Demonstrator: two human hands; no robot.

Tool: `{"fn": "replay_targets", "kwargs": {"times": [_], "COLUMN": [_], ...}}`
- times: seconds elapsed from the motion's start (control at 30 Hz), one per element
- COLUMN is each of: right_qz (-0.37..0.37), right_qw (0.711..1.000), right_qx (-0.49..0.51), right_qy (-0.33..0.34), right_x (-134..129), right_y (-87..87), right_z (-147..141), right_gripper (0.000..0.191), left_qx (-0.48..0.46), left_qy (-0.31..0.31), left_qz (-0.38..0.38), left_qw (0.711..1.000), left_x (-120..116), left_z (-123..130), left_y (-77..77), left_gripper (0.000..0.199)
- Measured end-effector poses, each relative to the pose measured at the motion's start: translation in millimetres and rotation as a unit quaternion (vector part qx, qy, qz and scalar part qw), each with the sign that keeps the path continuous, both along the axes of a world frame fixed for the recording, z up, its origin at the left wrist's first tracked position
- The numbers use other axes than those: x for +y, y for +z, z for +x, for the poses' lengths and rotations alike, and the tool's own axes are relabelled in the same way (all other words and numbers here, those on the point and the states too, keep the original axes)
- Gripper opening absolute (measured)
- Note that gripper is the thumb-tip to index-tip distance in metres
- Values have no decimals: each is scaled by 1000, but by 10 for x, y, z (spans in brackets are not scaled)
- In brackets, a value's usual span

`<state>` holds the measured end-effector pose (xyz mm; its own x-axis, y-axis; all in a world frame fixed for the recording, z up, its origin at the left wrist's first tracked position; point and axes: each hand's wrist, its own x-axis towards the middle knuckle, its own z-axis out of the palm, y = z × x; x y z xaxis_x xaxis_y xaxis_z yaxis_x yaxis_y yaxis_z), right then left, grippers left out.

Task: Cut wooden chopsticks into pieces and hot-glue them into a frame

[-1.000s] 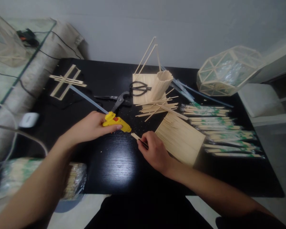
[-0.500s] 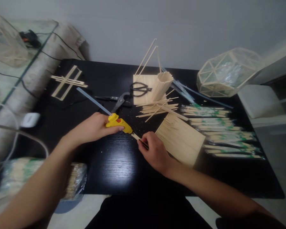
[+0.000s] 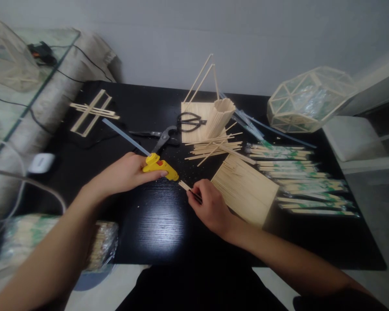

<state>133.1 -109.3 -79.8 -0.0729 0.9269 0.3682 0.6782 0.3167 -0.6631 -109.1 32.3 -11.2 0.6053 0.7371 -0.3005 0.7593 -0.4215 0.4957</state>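
A yellow glue gun (image 3: 162,167) with a long translucent glue stick (image 3: 125,136) in its back is gripped in my left hand (image 3: 129,172). Its nozzle points right, toward the ends of some thin wooden sticks (image 3: 184,186). My right hand (image 3: 210,207) pinches these sticks, fingers closed; how many there are is hard to make out. Right of that hand lies a flat panel of joined sticks (image 3: 246,190). Beyond it are loose sticks (image 3: 214,149) and a panel (image 3: 194,108) bearing a round stick-walled cup (image 3: 219,117) and a tall thin frame.
Black-handled scissors (image 3: 189,122) and metal pliers (image 3: 164,138) lie mid-table. Wrapped chopstick packs (image 3: 291,166) line the right side. A faceted stick frame (image 3: 311,101) stands back right; a crossed stick piece (image 3: 92,113) lies left. A white charger (image 3: 41,163) and cables are at the left edge.
The glue gun has shifted slightly left, so a small gap now shows between its nozzle and the stick ends. My right hand has stayed nearly still.
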Motion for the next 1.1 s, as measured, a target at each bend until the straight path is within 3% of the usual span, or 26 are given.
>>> {"fn": "replay_targets", "kwargs": {"times": [0.87, 1.1], "right_qz": [-6, -11], "right_qw": [1000, 1000], "right_qx": [0, 0], "right_qy": [-2, -6], "right_x": [-5, 0], "right_y": [-24, -23], "right_z": [-3, -7], "right_gripper": [22, 21], "left_qx": [25, -2], "left_qy": [-31, -20], "left_qz": [50, 21], "left_qw": [998, 1000], "left_x": [-1, -24], "left_z": [62, 79], "left_y": [47, 59], "left_gripper": [71, 64]}}
